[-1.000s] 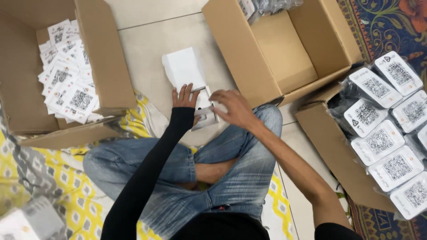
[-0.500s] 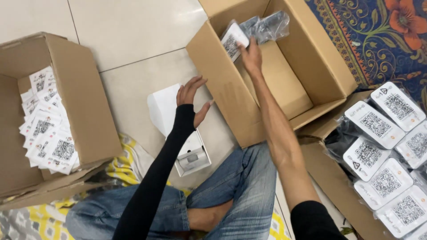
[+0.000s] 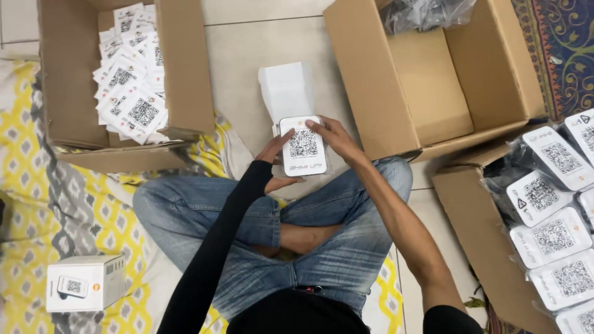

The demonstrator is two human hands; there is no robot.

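White device [image 3: 302,146] with a square code on its face sits between both hands above the person's crossed legs. Left hand [image 3: 275,162] cups its near-left edge, fingers curled under to support it; right hand [image 3: 331,135] pinches the far-right corner, steadying it face-up. Just beyond the fingers lies an open white box [image 3: 286,91]. Cardboard cartons stand left [image 3: 185,74] and right [image 3: 371,93] of the fingers, within reach.

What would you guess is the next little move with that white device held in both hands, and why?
Probably lowering the white device into the open white box lying just behind it: both the left hand and right hand grip its edges directly over the box's opening.
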